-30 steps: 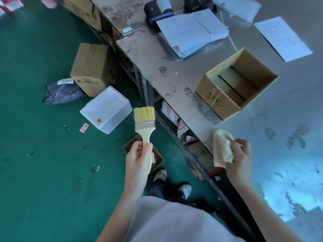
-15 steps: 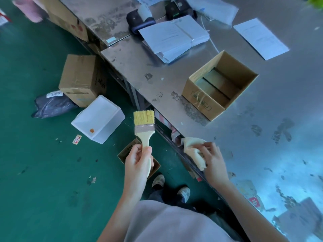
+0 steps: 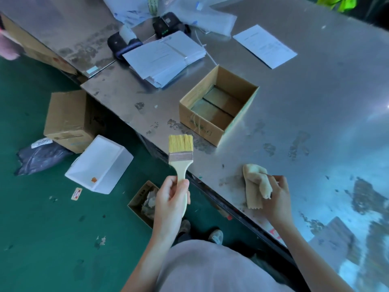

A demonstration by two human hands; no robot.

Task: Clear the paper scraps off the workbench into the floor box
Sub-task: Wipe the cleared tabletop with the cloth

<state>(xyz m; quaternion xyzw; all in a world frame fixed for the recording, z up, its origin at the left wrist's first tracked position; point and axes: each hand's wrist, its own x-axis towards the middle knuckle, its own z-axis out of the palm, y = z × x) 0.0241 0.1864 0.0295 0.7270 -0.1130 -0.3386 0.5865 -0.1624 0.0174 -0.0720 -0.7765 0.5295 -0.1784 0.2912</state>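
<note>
My left hand (image 3: 171, 199) grips the wooden handle of a paintbrush (image 3: 181, 152), yellow bristles up, held over the near edge of the steel workbench (image 3: 305, 106). Pressed on the benchtop near that edge is a beige cloth (image 3: 253, 184), and my right hand (image 3: 277, 197) is closed on it. On the green floor below my left hand stands a small open cardboard box (image 3: 140, 202) with crumpled scraps inside, partly hidden by my hand. A few tiny specks lie on the bench near the brush.
An open cardboard box (image 3: 217, 104) sits on the bench. Behind it lie a stack of white papers (image 3: 166, 57), two black devices (image 3: 121, 42) and a loose sheet (image 3: 265, 46). On the floor are a closed carton (image 3: 67, 119), a white plastic tub (image 3: 99, 165) and a dark bag (image 3: 40, 157).
My right hand carried the cloth from the bench edge onto the benchtop and pressed it flat. The brush in my left hand stayed upright, now over the bench edge. The view shifted.
</note>
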